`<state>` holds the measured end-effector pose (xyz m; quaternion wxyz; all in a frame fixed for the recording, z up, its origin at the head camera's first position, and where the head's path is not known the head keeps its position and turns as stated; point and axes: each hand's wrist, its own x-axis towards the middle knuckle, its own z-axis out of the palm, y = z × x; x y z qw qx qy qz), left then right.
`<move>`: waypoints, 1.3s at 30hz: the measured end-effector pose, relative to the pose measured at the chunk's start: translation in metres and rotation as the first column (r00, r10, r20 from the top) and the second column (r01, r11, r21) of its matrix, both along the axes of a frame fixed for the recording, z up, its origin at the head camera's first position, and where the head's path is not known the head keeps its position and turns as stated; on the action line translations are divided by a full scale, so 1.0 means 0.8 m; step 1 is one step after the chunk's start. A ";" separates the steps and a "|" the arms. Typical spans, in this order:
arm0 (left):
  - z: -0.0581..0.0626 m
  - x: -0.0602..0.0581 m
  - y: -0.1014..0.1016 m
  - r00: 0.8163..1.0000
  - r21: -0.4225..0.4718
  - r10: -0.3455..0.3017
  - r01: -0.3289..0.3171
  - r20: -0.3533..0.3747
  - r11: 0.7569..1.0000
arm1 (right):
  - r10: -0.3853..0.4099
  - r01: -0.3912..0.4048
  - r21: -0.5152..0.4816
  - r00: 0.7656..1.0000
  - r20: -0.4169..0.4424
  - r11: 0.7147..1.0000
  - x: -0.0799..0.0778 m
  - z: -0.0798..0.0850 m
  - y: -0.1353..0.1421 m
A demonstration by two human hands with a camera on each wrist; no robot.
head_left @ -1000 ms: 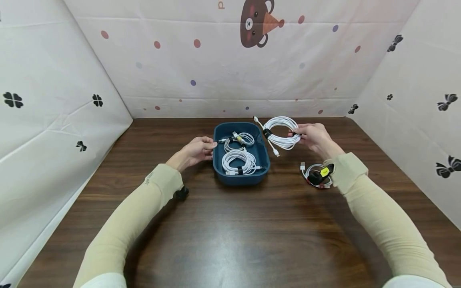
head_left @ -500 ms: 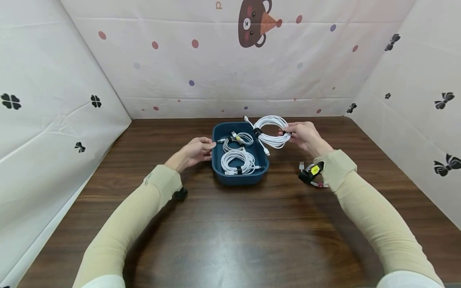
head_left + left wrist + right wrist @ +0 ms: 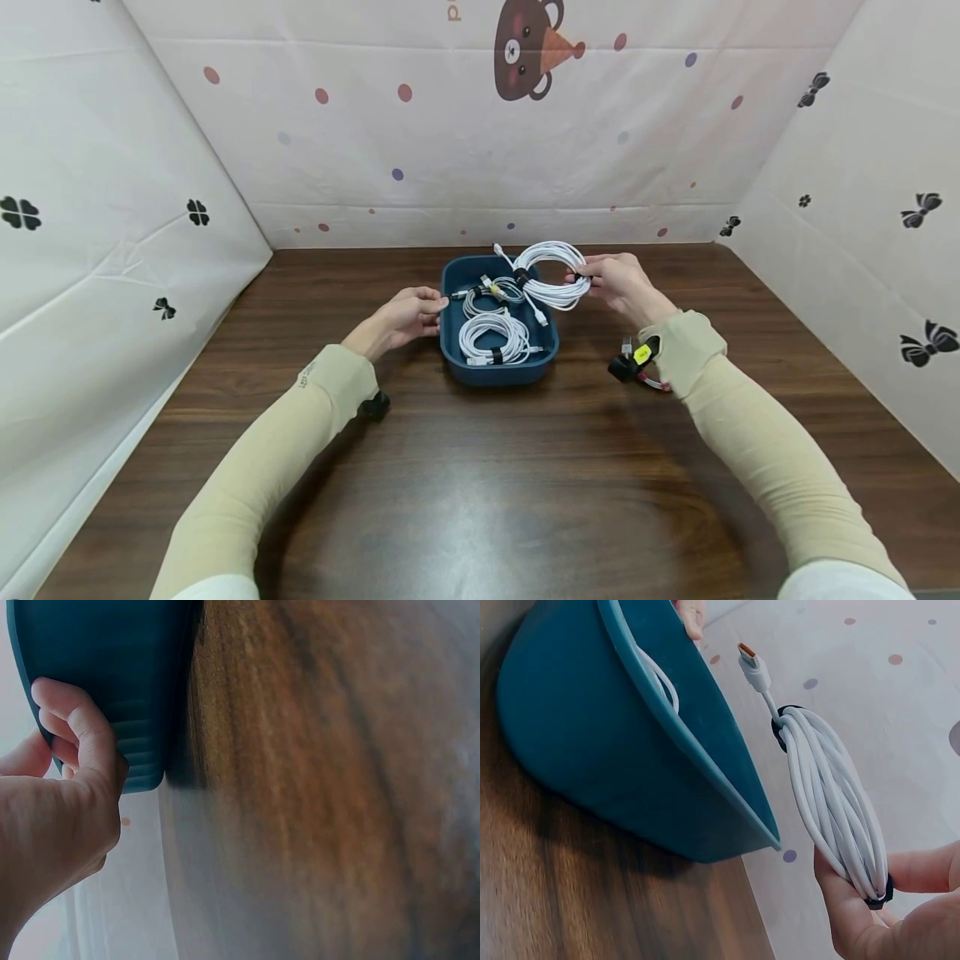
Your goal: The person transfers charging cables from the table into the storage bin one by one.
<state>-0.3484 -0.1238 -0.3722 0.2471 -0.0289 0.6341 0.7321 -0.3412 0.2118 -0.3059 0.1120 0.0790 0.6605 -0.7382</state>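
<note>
My left hand (image 3: 405,317) pinches the left rim of a dark blue plastic bin (image 3: 498,377), thumb on the rim and fingers against the outer wall, as the left wrist view shows. Between the thumb and fingers of my right hand (image 3: 618,285) is a coiled white cable (image 3: 553,254), bound with black straps. That coil hangs over the bin's right rear rim, and the right wrist view shows its plug (image 3: 755,669) sticking up. Inside the bin lie a white cable coil (image 3: 495,337) at the front and a smaller greyish cable coil (image 3: 480,302) behind it.
Another cable (image 3: 655,383) with a red tie lies on the brown wooden table (image 3: 465,483), partly hidden by the right wrist's black camera (image 3: 624,367). Printed white sheets (image 3: 337,150) close off the back and both sides.
My right hand has carried the white cable coil leftward, from beside the bin to over its right rear part. The left hand keeps its hold on the rim.
</note>
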 end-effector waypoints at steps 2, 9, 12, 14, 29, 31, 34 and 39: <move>-0.001 0.000 0.000 1.000 -0.001 -0.007 0.007 -0.006 1.000 | 0.003 -0.003 0.004 1.000 0.001 1.000 0.000 0.000 -0.003; 0.000 0.002 -0.001 1.000 0.001 -0.021 0.021 -0.020 1.000 | 0.008 -0.007 0.010 1.000 -0.008 1.000 0.000 0.000 -0.013; 0.000 0.002 -0.001 1.000 0.001 -0.019 0.019 -0.018 1.000 | 0.011 -0.011 0.001 1.000 -0.008 1.000 -0.001 0.000 -0.019; 0.000 0.002 -0.001 1.000 0.002 -0.017 0.017 -0.016 1.000 | 0.011 -0.011 -0.015 1.000 -0.005 1.000 -0.002 -0.001 -0.022; 0.001 0.000 -0.002 1.000 -0.001 -0.017 0.017 0.000 1.000 | 0.012 -0.012 0.022 1.000 -0.004 1.000 -0.003 -0.001 -0.042; 0.001 0.000 -0.002 1.000 -0.004 -0.013 0.013 0.003 1.000 | 0.012 -0.012 0.022 1.000 0.000 1.000 -0.003 -0.001 -0.044; 0.001 -0.001 -0.002 1.000 0.000 -0.010 0.010 0.006 1.000 | 0.010 -0.010 0.022 1.000 0.002 1.000 -0.003 -0.001 -0.048; 0.000 -0.001 -0.003 1.000 0.012 -0.013 0.013 0.003 1.000 | 0.001 -0.001 0.024 1.000 0.005 1.000 -0.004 -0.001 -0.053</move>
